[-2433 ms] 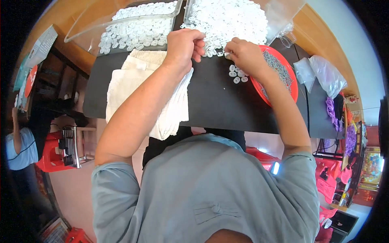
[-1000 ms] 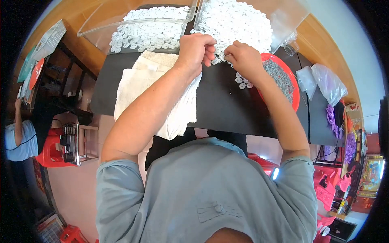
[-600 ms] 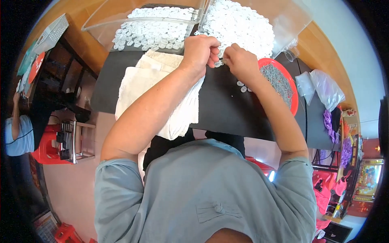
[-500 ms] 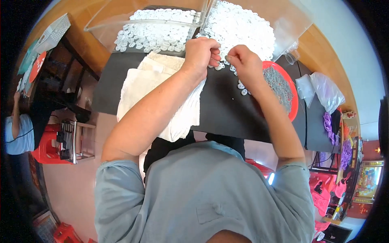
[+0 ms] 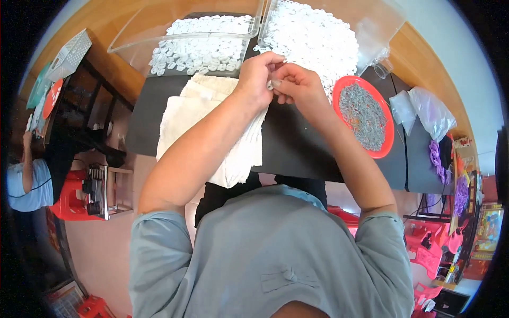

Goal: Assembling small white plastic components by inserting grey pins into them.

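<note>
My left hand (image 5: 256,78) and my right hand (image 5: 302,87) meet above the dark table's far part, with fingers closed and touching. A small white plastic piece (image 5: 270,85) shows between them, pinched at the right thumb and against the left palm; its far side is hidden by fingers. Beyond my hands lies a big heap of similar white pieces (image 5: 310,37) in a clear plastic bin. To the right of my right forearm sits a red plate (image 5: 388,132) of thin grey metal pins (image 5: 363,116). Under my left forearm is a stack of cream cloths (image 5: 180,122).
Another clear bin (image 5: 119,49) with white pieces (image 5: 204,45) stands at the far left. Plastic bags (image 5: 432,114) and a purple bundle (image 5: 437,161) are on the right. Off to the left, another person's arm (image 5: 27,153) reaches a second table. A red stool (image 5: 71,199) stands nearby.
My right hand has moved left and closed in on my left hand, so they now touch around the small white piece. Pieces and the plate it had covered show more fully.
</note>
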### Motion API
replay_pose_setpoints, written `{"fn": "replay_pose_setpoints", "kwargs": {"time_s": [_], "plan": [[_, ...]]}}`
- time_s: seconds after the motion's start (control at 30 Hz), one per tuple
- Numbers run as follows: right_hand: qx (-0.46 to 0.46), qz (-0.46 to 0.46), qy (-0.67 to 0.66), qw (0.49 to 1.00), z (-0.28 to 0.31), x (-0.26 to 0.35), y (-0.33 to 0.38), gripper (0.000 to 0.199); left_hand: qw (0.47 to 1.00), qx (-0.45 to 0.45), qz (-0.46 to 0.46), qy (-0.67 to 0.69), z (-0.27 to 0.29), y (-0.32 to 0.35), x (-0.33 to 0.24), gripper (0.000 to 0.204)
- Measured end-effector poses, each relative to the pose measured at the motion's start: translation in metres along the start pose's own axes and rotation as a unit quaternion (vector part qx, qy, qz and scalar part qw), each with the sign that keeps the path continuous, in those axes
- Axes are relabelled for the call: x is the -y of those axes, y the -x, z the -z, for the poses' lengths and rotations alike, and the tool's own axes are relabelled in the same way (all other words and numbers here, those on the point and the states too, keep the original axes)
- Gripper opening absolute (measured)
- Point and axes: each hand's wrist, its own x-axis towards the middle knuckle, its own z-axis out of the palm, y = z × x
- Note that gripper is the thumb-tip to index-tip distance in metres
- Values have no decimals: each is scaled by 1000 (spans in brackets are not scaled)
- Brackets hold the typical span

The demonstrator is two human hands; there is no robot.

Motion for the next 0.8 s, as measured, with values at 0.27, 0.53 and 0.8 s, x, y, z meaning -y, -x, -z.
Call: {"fn": "replay_pose_setpoints", "kwargs": {"time_s": [0.27,0.53,0.8], "plan": [[13,187,409,893,1,-1,9,14,998,-25,17,-50,-6,6,0,21],[-127,40,0,991,36,7,11,16,971,-40,-103,-214,-18,13,1,15],[-111,9,-55,992,43,10,9,18,957,-25,-115,-265,-25,20,5,13]]}}
